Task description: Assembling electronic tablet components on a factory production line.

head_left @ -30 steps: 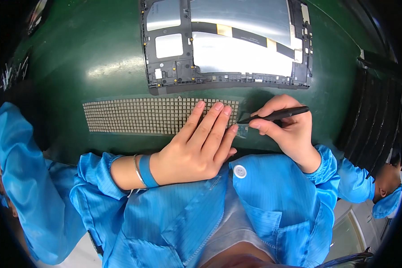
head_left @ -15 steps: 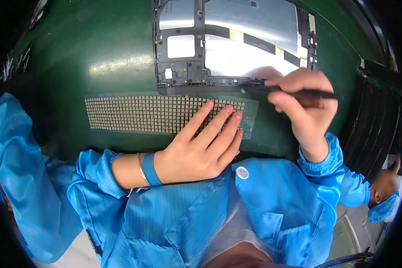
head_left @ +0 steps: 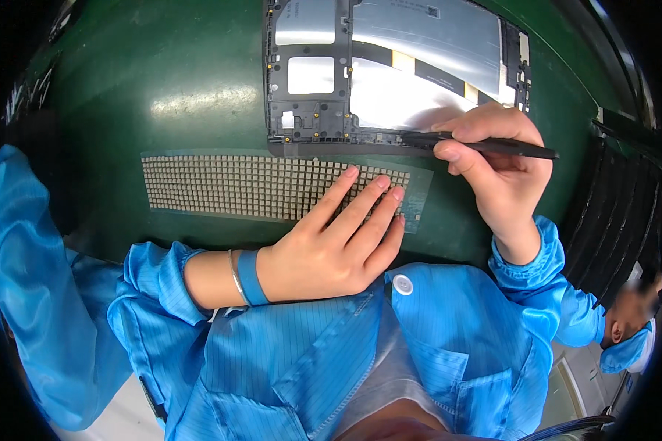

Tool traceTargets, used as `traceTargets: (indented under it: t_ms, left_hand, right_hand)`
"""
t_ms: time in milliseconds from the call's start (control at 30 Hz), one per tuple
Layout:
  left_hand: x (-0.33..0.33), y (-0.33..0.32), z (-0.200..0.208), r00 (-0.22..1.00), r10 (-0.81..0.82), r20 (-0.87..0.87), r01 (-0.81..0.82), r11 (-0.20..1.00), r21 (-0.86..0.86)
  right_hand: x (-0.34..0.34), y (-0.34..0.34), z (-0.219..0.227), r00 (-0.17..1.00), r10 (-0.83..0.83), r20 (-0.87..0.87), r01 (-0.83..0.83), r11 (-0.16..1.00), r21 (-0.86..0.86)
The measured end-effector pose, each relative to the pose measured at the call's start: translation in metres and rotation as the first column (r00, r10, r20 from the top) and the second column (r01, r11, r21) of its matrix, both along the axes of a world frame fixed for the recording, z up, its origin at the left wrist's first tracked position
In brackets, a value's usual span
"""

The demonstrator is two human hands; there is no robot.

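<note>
Two bare hands work over a dark green mat (head_left: 154, 81) that fills most of the view. At the mat's far edge lies an opened tablet frame (head_left: 390, 70), dark-rimmed, with silvery shielding and pale rectangular labels inside. Nearer the person, a long clear strip of small tan square stickers (head_left: 235, 184) lies across the mat in a neat grid. The left hand (head_left: 331, 239) rests flat and open on the strip's right end, fingers spread, gripping nothing. The right hand (head_left: 496, 173) is closed in a pinch around black tweezers (head_left: 478, 145). A second ago their tip was down at the sticker strip; now it has risen to the frame's near edge, which suggests a sticker is being carried over, though none is visible at the tip.
</note>
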State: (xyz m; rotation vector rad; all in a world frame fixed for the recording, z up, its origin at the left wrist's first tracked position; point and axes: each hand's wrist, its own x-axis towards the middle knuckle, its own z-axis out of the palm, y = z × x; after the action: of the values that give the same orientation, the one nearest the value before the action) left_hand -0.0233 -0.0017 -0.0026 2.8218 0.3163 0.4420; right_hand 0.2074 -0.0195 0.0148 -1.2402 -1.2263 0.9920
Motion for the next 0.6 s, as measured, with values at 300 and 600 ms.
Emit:
traceTargets:
  t_ms: [300,600]
  left_hand:
    - [-0.001,-0.001,-0.001,1.000,-0.004,0.001,0.004,1.000,-0.023]
    - [0.001,-0.002,0.000,0.999,-0.012,-0.032,0.011,0.999,-0.052]
  right_hand:
    - [0.000,-0.009,0.009,0.898,0.023,0.439,-0.141,0.961,0.238]
    - [-0.007,-0.069,-0.014,0.998,-0.057,0.005,0.056,0.962,-0.266]
